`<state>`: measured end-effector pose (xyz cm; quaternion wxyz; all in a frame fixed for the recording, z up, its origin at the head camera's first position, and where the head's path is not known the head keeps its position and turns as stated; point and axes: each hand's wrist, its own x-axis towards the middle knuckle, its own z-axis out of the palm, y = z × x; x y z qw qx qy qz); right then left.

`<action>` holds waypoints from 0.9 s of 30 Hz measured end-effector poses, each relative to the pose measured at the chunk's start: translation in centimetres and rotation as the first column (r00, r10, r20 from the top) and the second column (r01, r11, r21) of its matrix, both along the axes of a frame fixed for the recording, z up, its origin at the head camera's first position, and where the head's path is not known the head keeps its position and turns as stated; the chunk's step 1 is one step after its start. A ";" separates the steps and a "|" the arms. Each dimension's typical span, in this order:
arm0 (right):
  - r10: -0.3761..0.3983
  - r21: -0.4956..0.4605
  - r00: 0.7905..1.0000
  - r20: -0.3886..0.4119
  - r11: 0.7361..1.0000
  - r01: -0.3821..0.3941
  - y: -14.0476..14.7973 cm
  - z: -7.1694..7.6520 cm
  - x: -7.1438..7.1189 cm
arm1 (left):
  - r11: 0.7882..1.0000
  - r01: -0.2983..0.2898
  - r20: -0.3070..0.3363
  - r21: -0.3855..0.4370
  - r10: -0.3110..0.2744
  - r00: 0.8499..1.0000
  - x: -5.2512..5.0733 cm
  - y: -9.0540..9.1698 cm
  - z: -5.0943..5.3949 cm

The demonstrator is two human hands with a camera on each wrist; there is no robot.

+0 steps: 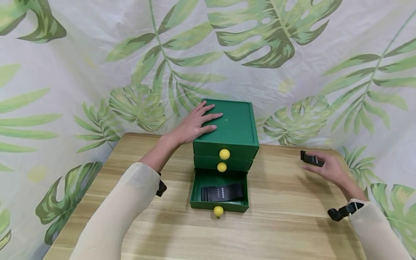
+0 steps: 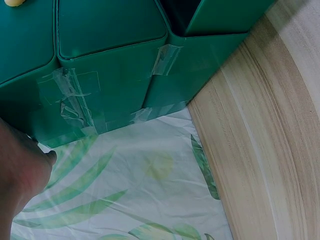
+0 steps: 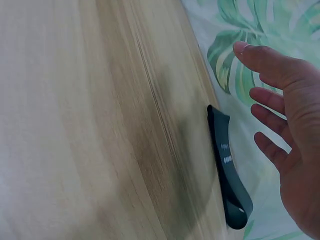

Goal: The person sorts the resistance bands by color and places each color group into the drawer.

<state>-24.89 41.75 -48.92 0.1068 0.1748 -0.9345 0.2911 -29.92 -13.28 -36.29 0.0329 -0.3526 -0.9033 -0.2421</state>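
My left hand rests with fingers spread on the top left edge of a small green drawer cabinet. Only part of that hand shows in the left wrist view, beside the taped green back of the cabinet. Its bottom drawer stands pulled out and contains a folded black strap with white print. Off to the right, my right hand is over a second black strap. In the right wrist view, its fingers are spread and apart from this strap, which lies near the table edge.
Yellow round knobs mark the drawer fronts; the two upper drawers are closed. The cabinet stands on a wooden table. Behind the table hangs a leaf-patterned cloth. Each wrist wears a black band.
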 end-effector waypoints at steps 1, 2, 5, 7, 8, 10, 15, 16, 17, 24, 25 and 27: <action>-0.003 -0.001 1.000 0.007 1.000 0.003 0.2 -0.1 -0.1 | 1.000 0.000 0.000 0.000 0.000 1.000 0.0 0.0 0.0; -0.008 0.000 1.000 0.012 1.000 0.008 0.4 -0.1 -0.2 | 1.000 0.000 -0.001 -0.002 0.000 1.000 0.0 0.1 0.0; -0.007 0.020 0.999 0.033 1.000 0.006 0.8 -0.2 -0.3 | 1.000 0.003 -0.001 -0.002 -0.003 1.000 -0.1 0.1 -0.1; -0.005 0.025 0.999 0.049 1.000 0.004 1.2 -0.4 -0.5 | 1.000 0.005 -0.001 0.000 -0.005 1.000 -0.1 0.2 -0.2; -0.004 0.029 0.998 0.056 1.000 0.003 1.3 -0.5 -0.6 | 1.000 0.006 -0.002 0.000 -0.006 1.000 -0.1 0.2 -0.2; -0.004 0.029 0.997 0.072 1.000 0.002 1.6 -0.6 -0.8 | 1.000 0.007 -0.001 0.004 -0.007 1.000 -0.1 0.2 -0.2; -0.014 0.017 0.992 0.125 1.000 0.012 2.1 -1.0 -1.5 | 1.000 0.007 -0.001 0.010 -0.007 1.000 0.0 0.1 -0.1; -0.016 0.018 0.991 0.135 1.000 0.014 2.2 -1.1 -1.6 | 1.000 0.007 -0.001 0.011 -0.007 1.000 0.0 0.1 -0.1; -0.017 0.017 0.989 0.148 1.000 0.015 2.2 -1.1 -1.8 | 1.000 0.006 -0.001 0.010 -0.006 1.000 0.0 0.1 -0.1; -0.033 0.010 0.970 0.239 0.999 0.032 2.4 -1.4 -2.6 | 1.000 -0.003 -0.005 0.006 0.003 1.000 0.0 0.1 -0.2; -0.035 0.011 0.969 0.244 0.999 0.033 2.4 -1.4 -2.7 | 1.000 -0.003 -0.004 0.007 0.004 1.000 0.0 0.1 -0.2; -0.041 0.024 0.970 0.240 0.999 0.036 2.5 -1.6 -2.8 | 1.000 -0.002 -0.003 0.008 0.002 1.000 0.0 0.1 -0.2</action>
